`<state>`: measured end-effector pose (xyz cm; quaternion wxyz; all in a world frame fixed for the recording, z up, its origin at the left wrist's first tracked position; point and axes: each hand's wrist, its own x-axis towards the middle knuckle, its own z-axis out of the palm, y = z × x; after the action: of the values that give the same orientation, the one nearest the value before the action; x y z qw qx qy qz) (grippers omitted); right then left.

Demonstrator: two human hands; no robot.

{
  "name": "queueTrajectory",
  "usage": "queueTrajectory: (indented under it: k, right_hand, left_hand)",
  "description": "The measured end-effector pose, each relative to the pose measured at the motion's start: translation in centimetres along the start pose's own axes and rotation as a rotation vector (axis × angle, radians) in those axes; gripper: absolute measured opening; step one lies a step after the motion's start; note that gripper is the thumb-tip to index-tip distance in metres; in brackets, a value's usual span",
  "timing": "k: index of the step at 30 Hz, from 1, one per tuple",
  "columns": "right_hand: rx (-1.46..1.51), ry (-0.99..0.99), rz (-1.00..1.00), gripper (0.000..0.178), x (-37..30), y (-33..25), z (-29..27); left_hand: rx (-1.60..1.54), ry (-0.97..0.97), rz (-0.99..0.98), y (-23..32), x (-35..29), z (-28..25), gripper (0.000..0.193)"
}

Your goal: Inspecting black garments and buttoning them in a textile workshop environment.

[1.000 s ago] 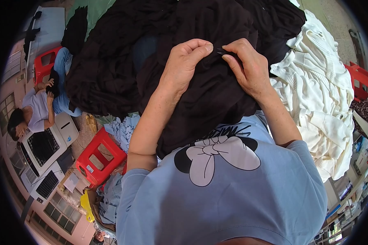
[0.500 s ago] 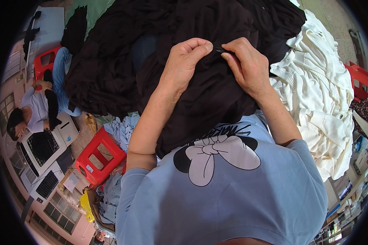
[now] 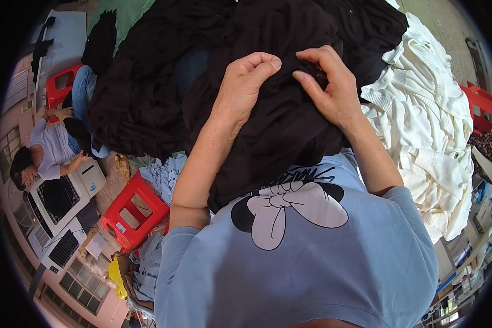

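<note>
A large heap of black fabric garments (image 3: 279,120) spreads in front of me and over my lap. Above it, my left hand (image 3: 249,76) is closed in a pinch, thumb pressed to forefinger. What sits in that pinch, if anything, is too dark and small to make out. Just to its right, my right hand (image 3: 331,82) hovers over the same black cloth with thumb and forefinger spread apart. Its other fingers curl underneath and are partly hidden. Nothing shows between its thumb and forefinger.
White knit cardigans (image 3: 426,120) are piled at the right, beside a red stool (image 3: 482,108). Another red stool (image 3: 135,212) stands at my left, near a box of blue clothes (image 3: 145,273). A seated person (image 3: 52,142) handles dark cloth at the far left, beside a white vehicle (image 3: 65,194).
My right thumb and forefinger have parted, and the small dark piece between them no longer shows there. My left hand stays pinched, shifted slightly left. The person at the left has moved their arms.
</note>
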<state>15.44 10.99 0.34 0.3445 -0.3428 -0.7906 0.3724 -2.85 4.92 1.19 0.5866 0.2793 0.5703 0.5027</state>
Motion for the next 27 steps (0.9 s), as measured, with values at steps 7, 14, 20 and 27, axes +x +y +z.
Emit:
queueTrajectory:
  k: [7,14,20,27]
  right_hand:
    - [0.117,0.079,0.224,0.026,0.7,4.5,-0.5]
    - [0.36,0.063,0.344,0.026,0.9,5.1,0.1]
    - [0.348,0.159,0.267,0.028,0.2,5.2,0.4]
    - [0.009,0.058,0.06,0.022,-0.9,3.0,-1.2]
  left_hand:
    - [0.663,0.148,0.107,1.3,-0.1,-1.2,0.011]
    - [0.951,0.143,0.75,2.6,1.8,2.8,0.017]
    - [0.804,-0.019,0.136,3.0,3.2,4.2,0.027]
    - [0.221,-0.093,-0.014,2.0,3.5,2.4,0.018]
